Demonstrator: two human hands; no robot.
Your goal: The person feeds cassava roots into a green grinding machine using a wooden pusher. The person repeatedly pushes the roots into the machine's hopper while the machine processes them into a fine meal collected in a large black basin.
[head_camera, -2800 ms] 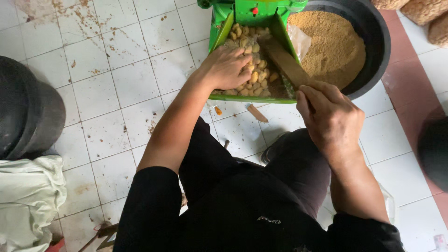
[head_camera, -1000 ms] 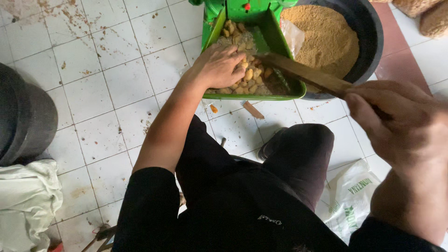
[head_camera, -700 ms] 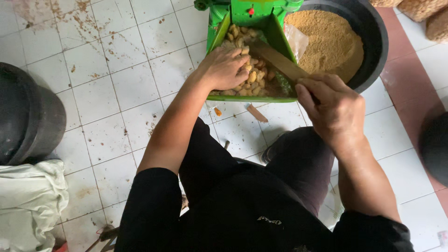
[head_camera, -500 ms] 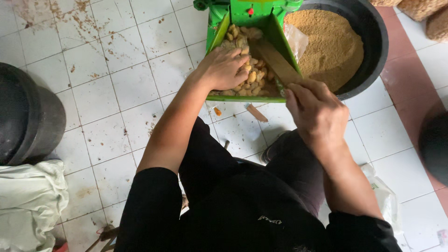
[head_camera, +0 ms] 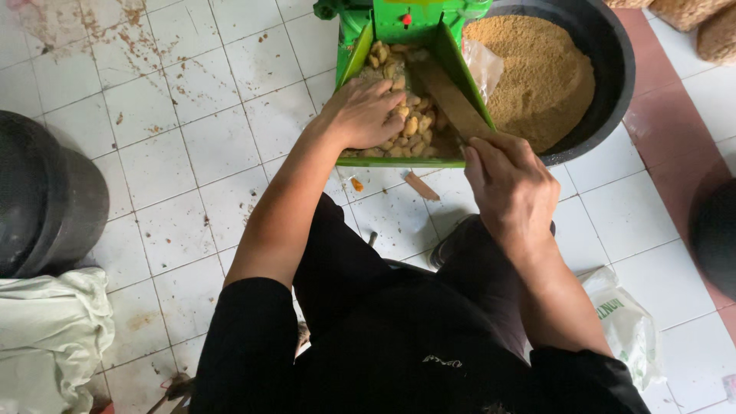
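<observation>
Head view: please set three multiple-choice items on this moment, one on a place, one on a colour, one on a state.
1. Where does the left hand rest?
A on the pale lumps in the hopper
B on the floor tiles
C on the cloth

2. What colour is the hopper?
A red
B green
C blue

3. How is the right hand?
A open and flat
B empty at the knee
C closed on a wooden stick

1 A, fingers lie among the lumps. 2 B, its walls are bright green. 3 C, fingers wrap the stick's near end.
</observation>
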